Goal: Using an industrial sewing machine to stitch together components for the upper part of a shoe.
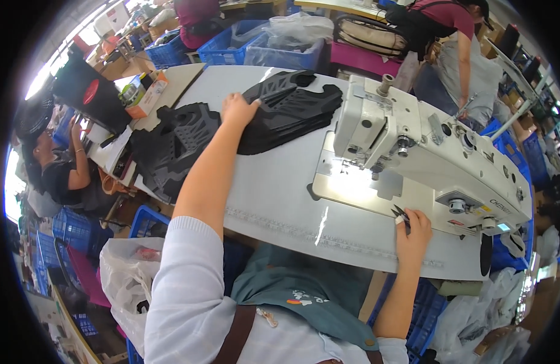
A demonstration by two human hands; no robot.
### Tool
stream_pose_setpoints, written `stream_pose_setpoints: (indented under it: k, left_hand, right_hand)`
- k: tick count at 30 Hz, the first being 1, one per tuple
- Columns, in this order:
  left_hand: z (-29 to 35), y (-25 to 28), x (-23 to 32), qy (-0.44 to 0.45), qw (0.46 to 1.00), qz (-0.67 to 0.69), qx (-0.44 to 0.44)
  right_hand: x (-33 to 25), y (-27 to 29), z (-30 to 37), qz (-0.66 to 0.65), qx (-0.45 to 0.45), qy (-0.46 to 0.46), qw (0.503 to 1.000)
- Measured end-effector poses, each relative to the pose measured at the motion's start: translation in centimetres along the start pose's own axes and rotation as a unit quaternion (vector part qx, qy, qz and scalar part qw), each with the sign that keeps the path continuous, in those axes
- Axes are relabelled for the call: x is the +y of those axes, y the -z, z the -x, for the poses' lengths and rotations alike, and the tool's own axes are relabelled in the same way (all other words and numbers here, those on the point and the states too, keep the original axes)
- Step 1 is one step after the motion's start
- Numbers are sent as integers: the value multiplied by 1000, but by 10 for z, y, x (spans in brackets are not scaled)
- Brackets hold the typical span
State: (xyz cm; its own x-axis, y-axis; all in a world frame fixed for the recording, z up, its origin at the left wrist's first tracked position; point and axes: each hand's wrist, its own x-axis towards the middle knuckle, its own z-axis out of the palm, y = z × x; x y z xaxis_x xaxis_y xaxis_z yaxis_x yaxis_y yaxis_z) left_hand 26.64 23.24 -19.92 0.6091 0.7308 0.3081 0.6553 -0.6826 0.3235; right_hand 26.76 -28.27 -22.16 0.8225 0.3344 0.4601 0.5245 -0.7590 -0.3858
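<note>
My left hand (237, 110) reaches across the sewing table to the near-left edge of a stack of black shoe-upper-like panels (292, 112). Its thumb lies over the panel edge and its fingers are bent, closed on it. A second pile of black cut panels (176, 142) lies to the left, partly behind my left forearm. My right hand (415, 232) rests near the table's front right, closed around small thread snips (402, 213) whose dark blades point up and left. Close beyond it stands a white sewing machine (425, 139), its lamp lighting the needle area.
A clear ruler strip (304, 233) runs along the table's front edge. Blue crates (231, 45) with plastic bags stand behind the table. One person (58, 158) sits at the left; another (453, 36) bends over at the back right. A white plastic bag (128, 273) hangs at the lower left.
</note>
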Motion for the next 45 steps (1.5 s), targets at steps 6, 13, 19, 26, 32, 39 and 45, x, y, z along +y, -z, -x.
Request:
stream_pose_setpoints:
  k: [6,13,19,26,32,39,45]
  left_hand:
    - [-11,-13,-6,89,991,33,-95]
    - [-11,-9,-7,79,988,124,51]
    - [-7,23,15,-42,979,173,101]
    - [4,61,6,8,837,540,-92]
    - [27,83,8,-17,830,539,-141]
    - [53,100,17,23,730,626,-273]
    - [91,142,33,-173,865,406,-239]
  right_hand:
    - [3,0,-4,-12,0,-20,1000]
    - [-1,7,-6,-17,18,-5,1000]
    - [1,6,-4,-36,8,-21,999]
    - [4,-1,-3,-7,39,-21,999]
    - [4,-3,-2,16,47,-18,999]
    - [1,-3,2,33,43,-5,999]
    - [-3,1,0,31,42,5,999]
